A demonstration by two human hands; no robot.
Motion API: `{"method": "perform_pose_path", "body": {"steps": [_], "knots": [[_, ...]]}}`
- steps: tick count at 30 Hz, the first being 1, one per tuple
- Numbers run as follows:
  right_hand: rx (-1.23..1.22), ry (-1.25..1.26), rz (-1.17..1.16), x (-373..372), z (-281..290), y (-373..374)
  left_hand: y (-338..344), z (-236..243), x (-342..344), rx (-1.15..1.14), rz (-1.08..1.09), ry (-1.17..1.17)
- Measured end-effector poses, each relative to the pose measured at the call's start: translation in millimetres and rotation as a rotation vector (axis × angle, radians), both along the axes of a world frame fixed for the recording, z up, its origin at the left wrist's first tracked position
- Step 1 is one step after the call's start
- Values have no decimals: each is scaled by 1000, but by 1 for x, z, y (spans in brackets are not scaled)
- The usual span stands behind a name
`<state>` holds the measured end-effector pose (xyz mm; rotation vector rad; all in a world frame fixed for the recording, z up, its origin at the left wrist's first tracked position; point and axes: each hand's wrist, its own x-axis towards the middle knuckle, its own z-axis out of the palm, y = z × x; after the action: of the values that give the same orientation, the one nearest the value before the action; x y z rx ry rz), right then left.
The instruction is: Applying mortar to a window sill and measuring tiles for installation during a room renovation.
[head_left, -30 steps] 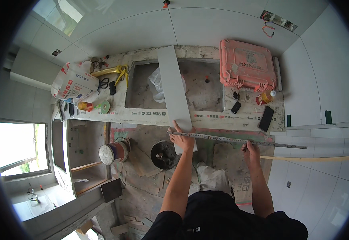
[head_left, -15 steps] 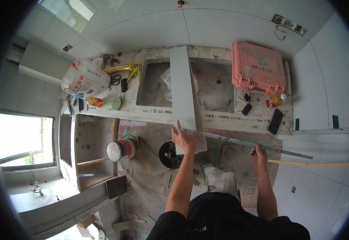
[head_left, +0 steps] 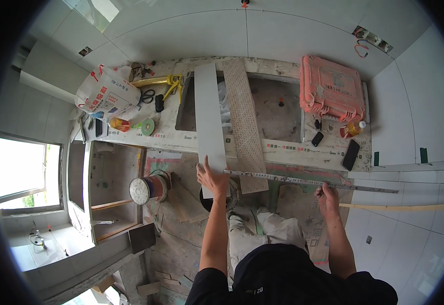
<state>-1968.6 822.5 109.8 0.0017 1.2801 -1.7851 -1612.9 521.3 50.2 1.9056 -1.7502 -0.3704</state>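
My left hand (head_left: 212, 179) grips the near end of a smooth grey tile strip (head_left: 210, 112), with fingers at its left edge. The strip spans the counter front to back and overhangs the front edge. Beside it on the right lies a second tile strip (head_left: 245, 107), its textured, patterned face up. My right hand (head_left: 327, 197) is closed on a long, stained metal ruler (head_left: 288, 179). From that hand the ruler reaches left across the patterned strip to the grey strip's edge by my left hand; its other end sticks out to the right.
The counter (head_left: 278, 147) has cut-out openings. On it lie a pink hard case (head_left: 331, 89), a phone (head_left: 350, 154), drink bottles, a yellow caulking gun (head_left: 171, 82), scissors (head_left: 148, 96) and a white bag (head_left: 107, 91). Buckets (head_left: 148, 189) stand on the floor below; a pale wooden strip (head_left: 405, 206) is at right.
My left hand has moved left with the grey strip, uncovering the patterned strip that lay mostly beneath it. The ruler's left end has shifted slightly left; my right hand still holds it.
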Motion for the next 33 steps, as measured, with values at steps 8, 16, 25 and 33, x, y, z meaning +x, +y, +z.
{"method": "perform_pose_path", "body": {"steps": [8, 16, 25, 33], "knots": [[99, 81, 57, -8, -10, 4, -14, -32, 22, -27, -25, -27], [241, 161, 139, -50, -41, 14, -13, -31, 31, -85, -78, -112], [244, 194, 250, -94, -71, -13, 130, -14, -14, 342, -10, 402], [183, 111, 335, -103, -101, -28, 132, -15, -32, 405, 41, 599]]}}
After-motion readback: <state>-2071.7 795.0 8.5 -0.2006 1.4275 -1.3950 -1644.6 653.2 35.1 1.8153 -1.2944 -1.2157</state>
